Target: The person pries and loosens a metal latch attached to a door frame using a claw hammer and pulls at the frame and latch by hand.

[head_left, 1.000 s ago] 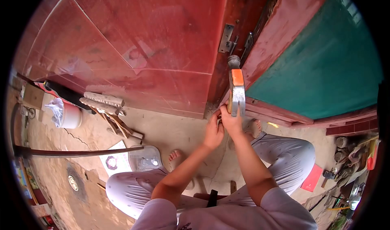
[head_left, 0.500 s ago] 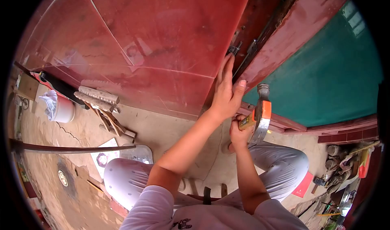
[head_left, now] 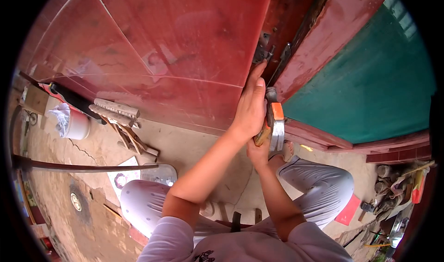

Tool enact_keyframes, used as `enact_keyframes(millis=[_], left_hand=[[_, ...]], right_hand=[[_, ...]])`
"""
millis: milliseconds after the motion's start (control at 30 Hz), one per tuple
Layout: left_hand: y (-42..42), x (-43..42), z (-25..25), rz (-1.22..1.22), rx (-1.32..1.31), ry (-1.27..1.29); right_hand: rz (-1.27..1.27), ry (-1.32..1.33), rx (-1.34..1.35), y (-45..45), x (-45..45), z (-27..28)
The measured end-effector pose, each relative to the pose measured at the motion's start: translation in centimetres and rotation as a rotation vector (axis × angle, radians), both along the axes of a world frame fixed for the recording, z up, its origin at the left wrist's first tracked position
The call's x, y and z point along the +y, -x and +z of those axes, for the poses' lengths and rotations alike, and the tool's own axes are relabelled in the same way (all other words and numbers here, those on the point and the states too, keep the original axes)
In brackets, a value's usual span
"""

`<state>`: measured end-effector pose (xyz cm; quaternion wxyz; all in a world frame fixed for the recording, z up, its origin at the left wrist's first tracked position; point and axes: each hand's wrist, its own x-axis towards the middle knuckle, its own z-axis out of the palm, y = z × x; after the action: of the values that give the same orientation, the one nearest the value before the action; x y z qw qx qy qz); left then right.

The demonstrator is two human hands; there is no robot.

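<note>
Head view: hammer (head_left: 277, 111) (red wall (head_left: 194, 44) nearby)

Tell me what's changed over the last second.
The left hand moved up from beside the right hand to near the metal plate. The hammer swung out right, then back left, now beside the left hand. The right hand kept its grip; the white bucket stayed put.

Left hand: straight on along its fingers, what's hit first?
Most likely the metal fitting just ahead of the left hand. Depth is unclear, so they may already touch.
</note>
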<state>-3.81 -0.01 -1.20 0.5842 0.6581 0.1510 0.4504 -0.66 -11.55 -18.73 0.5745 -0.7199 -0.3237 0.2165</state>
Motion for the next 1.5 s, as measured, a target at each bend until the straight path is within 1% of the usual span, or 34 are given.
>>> enact_keyframes(millis=[67, 167, 200, 300, 400, 433, 467, 533, 633, 733, 767, 867, 900, 933, 1000, 1100, 1233, 1367, 1433, 1500], left_hand=[[0.4, -0.3, 2.0, 0.004, 0.090, 0.016], [0.1, -0.7, 3.5, 0.050, 0.216, -0.012], [-0.2, -0.8, 3.8, 0.073, 0.256, -0.029], [-1.0, -0.8, 4.6, 0.083, 0.282, 0.053], [-0.9, -0.7, 6.6, 0.047, 0.367, 0.167], [-0.9, -0.7, 7.5, 0.036, 0.375, 0.205], [-0.9, -0.2, 8.1, -0.013, 0.417, 0.283], [-0.7, 1.2, 9.8, -0.216, 0.368, 0.409], [-1.9, 1.0, 12.1, 0.003, 0.441, 0.496], [-2.8, 1.3, 12.8, 0.042, 0.612, 0.538], [-2.9, 1.4, 13.1, 0.019, 0.586, 0.595], [-3.6, 2.7, 15.1, -0.042, 0.783, 0.559], [-4.2, 2.4, 15.5, 0.041, 0.834, 0.520], [-4.5, 2.7, 15.7, 0.049, 0.877, 0.537], [-4.5, 2.8, 16.5, 0.000, 0.996, 0.443], [-4.8, 2.7, 17.3, -0.062, 1.092, 0.352], [-5.0, 3.4, 17.2, -0.067, 1.135, 0.349], [-4.7, 4.0, 18.4, -0.147, 1.183, 0.435], [-4.7, 3.6, 19.0, -0.179, 1.206, 0.485], [-4.8, 3.5, 19.5, -0.199, 1.271, 0.462]], right_hand=[[-0.023, -0.059, 0.117, 0.8, -0.5, -1.3], [-0.044, -0.003, 0.191, 1.5, -1.2, -2.5], [-0.049, 0.040, 0.197, 1.6, -1.3, -2.6], [-0.094, 0.145, 0.211, 2.0, -1.5, -2.5], [-0.074, 0.160, 0.107, 1.9, -2.0, -0.9], [-0.067, 0.122, 0.083, 1.8, -2.0, -0.4], [-0.062, 0.089, 0.064, 1.7, -1.9, 0.1], [-0.054, 0.063, 0.057, 1.8, -2.4, 0.3], [-0.046, 0.046, 0.046, 1.2, -2.3, 0.7], [-0.031, 0.021, 0.090, 1.5, -2.6, 1.5], [-0.021, 0.024, 0.076, 1.4, -2.6, 1.4], [0.015, 0.068, 0.035, 0.6, -2.7, 1.3], [0.032, 0.090, 0.025, 0.5, -2.7, 2.1], [0.049, 0.108, 0.012, 0.3, -2.6, 2.6], [0.057, 0.067, 0.006, 0.2, -2.5, 2.9], [0.046, 0.031, -0.007, 0.1, -1.6, 2.8], [0.048, 0.006, -0.008, -0.9, -0.1, 3.4], [0.023, -0.092, -0.088, -2.1, 2.4, 4.8], [-0.029, -0.156, -0.156, -2.1, 3.3, 6.5], [-0.063, -0.205, -0.190, -2.4, 4.2, 6.6]])
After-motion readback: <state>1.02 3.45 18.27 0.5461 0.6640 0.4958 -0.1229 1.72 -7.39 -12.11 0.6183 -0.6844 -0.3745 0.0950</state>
